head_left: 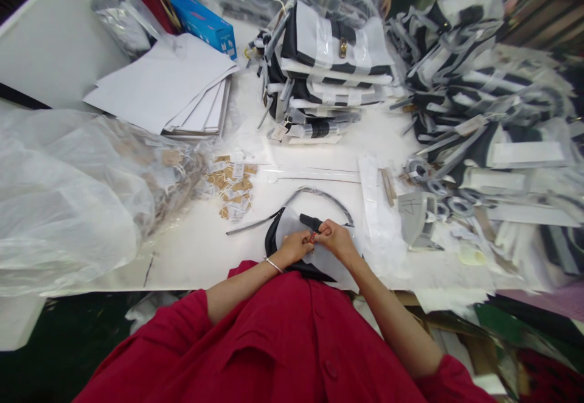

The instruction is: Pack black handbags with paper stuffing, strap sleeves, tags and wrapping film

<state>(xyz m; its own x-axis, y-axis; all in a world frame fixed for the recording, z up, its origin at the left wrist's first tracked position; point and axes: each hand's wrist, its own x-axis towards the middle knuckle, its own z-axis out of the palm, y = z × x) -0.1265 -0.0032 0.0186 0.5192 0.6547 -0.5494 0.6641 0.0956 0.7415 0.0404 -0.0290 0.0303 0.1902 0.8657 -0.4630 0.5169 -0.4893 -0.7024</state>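
Note:
A black handbag (pixel 271 240) lies in front of me at the table's near edge, with a pale protective sheet (pixel 286 223) over it. Its grey-wrapped strap (pixel 328 196) loops out behind it. My left hand (pixel 295 247) is closed at the middle of the bag, fingertips pinching at a small red-orange piece (pixel 312 237). From the right, my right hand (pixel 336 240) pinches the end of the bag's black tab (pixel 309 221) beside that piece. Both hands' fingertips nearly meet. Fingers partly hide the small piece, so its kind cannot be made out.
Brown paper tags (pixel 232 187) lie left of the bag, beside a large clear plastic bag (pixel 68 202). Wrapped handbags (pixel 340 44) are stacked behind; more (pixel 497 92) pile up at right. A grey tape dispenser (pixel 416 220) stands nearer. White sheets (pixel 159 80) and a blue box (pixel 205 25) sit back left.

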